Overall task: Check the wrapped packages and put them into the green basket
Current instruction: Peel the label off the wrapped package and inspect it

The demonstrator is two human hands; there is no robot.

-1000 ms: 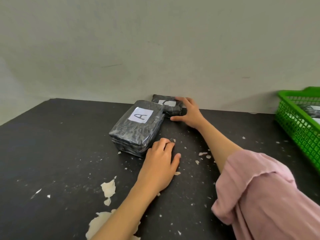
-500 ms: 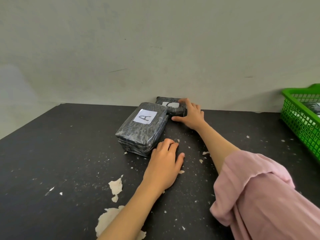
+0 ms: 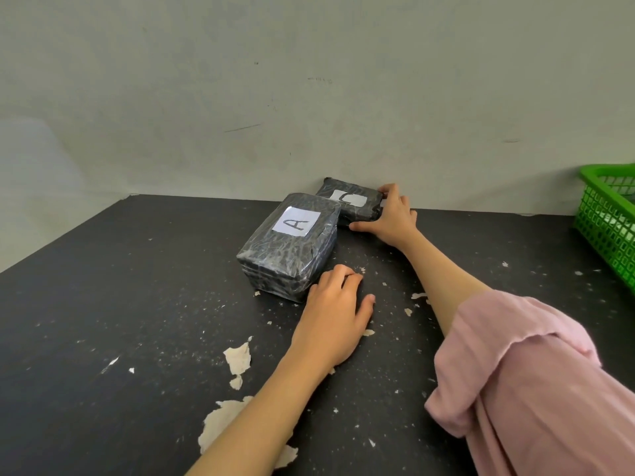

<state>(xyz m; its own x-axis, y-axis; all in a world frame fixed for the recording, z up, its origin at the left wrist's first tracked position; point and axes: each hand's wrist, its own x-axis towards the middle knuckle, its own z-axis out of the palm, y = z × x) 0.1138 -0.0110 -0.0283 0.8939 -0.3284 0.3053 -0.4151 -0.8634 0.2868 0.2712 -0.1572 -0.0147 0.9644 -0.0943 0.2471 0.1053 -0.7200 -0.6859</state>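
Nearest the camera, a loose pink fabric sleeve (image 3: pixel 536 379) covers the right upper arm, and pale patches of peeled coating (image 3: pixel 237 360) mark the black, speckled table top (image 3: pixel 103 304). The left hand (image 3: pixel 335 314) rests palm down on the table, fingers relaxed and slightly bent, holding nothing; its fingertips lie just beside the near right corner of the large black block-shaped package wrapped in clear film (image 3: pixel 290 252). That package lies flat on the table, its white paper label marked "A" facing up.

Beyond it, touching or nearly touching its far end, lies the smaller black film-wrapped package with a white label (image 3: pixel 350 201), set against the foot of the wall. The right hand (image 3: pixel 395 218) grasps this package's right end, thumb along its near side and fingers over the far corner. It appears to sit on the table, though its underside is hidden.

The green plastic mesh basket (image 3: pixel 604 235) stands well apart at the right edge, before the plain grey wall (image 3: pixel 309 80).
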